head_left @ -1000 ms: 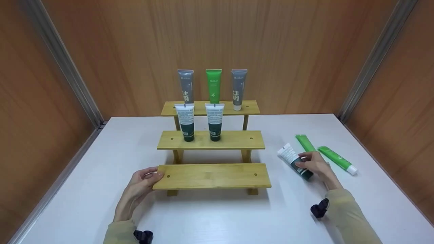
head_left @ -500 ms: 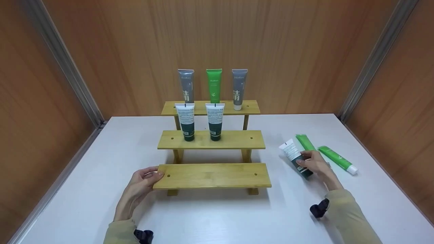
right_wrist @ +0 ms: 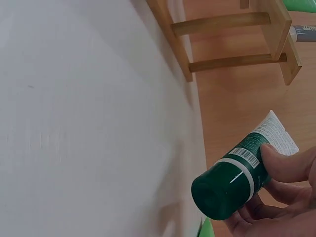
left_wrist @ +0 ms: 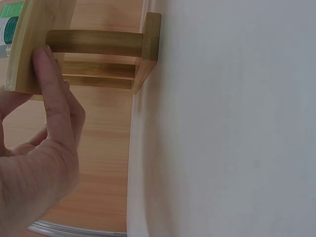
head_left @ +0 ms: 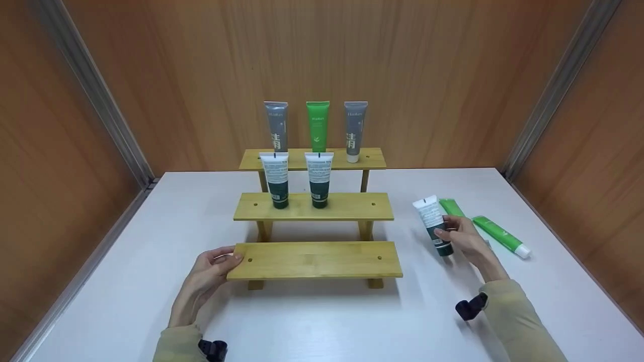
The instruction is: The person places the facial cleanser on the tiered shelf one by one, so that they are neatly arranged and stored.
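Observation:
My left hand (head_left: 210, 274) grips the left end of the lowest step of a three-step bamboo display rack (head_left: 314, 261), thumb on top and fingers beneath. In the left wrist view, the fingers (left_wrist: 55, 106) press against the underside of the board. My right hand (head_left: 468, 241) holds a white and dark green squeeze tube (head_left: 431, 218) between thumb and fingers, cap end down and slightly tilted. The right wrist view shows that tube's dark green cap (right_wrist: 217, 193) and barcode, with the thumb across its side. Two similar tubes, a left one (head_left: 275, 178) and a right one (head_left: 319, 178), stand on the middle step.
On the top step stand a grey tube (head_left: 276, 125), a green tube (head_left: 317, 125) and another grey tube (head_left: 355, 130). Two green tubes lie on the white table at the right, one (head_left: 498, 235) beside the right hand, the other (head_left: 451, 208) partly behind it. Wood panels enclose the table.
The right hand has lifted the white and dark green tube off the table and turned it more upright, cap down. The left hand has stayed on the rack.

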Demonstrator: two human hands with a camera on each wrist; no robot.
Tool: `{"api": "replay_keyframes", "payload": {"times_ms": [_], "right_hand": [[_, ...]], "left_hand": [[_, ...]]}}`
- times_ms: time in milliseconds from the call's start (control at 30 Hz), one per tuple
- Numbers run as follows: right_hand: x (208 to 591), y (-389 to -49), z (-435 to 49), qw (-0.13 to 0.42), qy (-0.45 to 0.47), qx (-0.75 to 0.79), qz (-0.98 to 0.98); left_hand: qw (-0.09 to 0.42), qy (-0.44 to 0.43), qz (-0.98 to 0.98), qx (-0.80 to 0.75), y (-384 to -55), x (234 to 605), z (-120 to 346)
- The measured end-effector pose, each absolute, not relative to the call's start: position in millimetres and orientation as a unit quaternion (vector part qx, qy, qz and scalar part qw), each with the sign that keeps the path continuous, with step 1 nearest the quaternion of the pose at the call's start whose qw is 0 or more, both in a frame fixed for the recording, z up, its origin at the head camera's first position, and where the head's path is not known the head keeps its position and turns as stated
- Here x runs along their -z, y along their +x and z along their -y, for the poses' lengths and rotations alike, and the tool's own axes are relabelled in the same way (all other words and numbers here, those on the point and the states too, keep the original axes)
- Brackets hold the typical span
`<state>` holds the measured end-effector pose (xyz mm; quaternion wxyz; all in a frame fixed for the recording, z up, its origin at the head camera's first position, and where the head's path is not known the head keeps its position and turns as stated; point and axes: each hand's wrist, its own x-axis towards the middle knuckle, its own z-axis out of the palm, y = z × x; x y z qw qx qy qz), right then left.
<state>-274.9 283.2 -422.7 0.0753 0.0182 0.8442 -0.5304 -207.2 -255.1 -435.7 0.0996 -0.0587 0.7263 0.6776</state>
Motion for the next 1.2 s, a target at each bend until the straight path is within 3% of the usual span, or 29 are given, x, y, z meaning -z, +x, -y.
{"api": "replay_keyframes", "payload": {"times_ms": [1200], "right_hand": [[362,-273,-249,0.027,-0.071,0.605,-0.793]], "left_hand": [[0.099,-0.072,-0.731,-0.671,-208,434,253]]}}
